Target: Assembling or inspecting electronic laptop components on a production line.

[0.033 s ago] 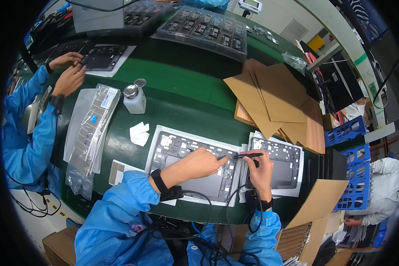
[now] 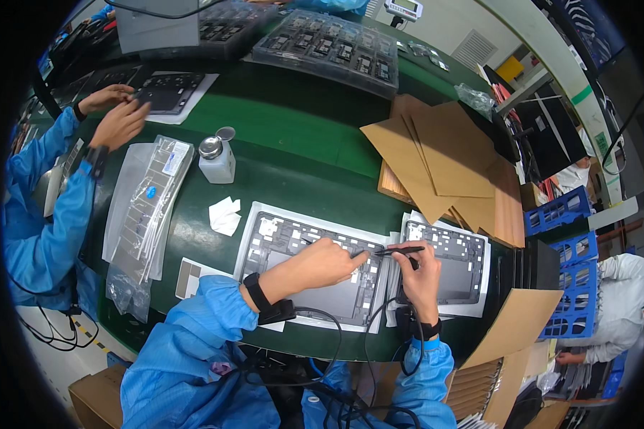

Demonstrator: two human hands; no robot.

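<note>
A dark grey panel with many white patches and cut-outs lies on white sheeting in front of me. My left hand rests over it, fingers curled and the index finger stretched to the panel's upper right part. A thin dark tip shows beside its knuckles; what the curled fingers hold is hidden. My right hand pinches slim black tweezers, their point close to my left fingertip at the panel's right edge. Right of it, partly behind my right hand, lies a second similar panel on white sheets.
Brown cardboard sheets lie on a wooden block at the right. A pump bottle, crumpled tissue and bagged strips are on the left. Clear part trays stand behind. A co-worker's hands work at far left. Cables hang from my wrists.
The co-worker's nearer hand has shifted slightly to the right and up over their panel. My own hands, the tweezers and the panels have not visibly moved.
</note>
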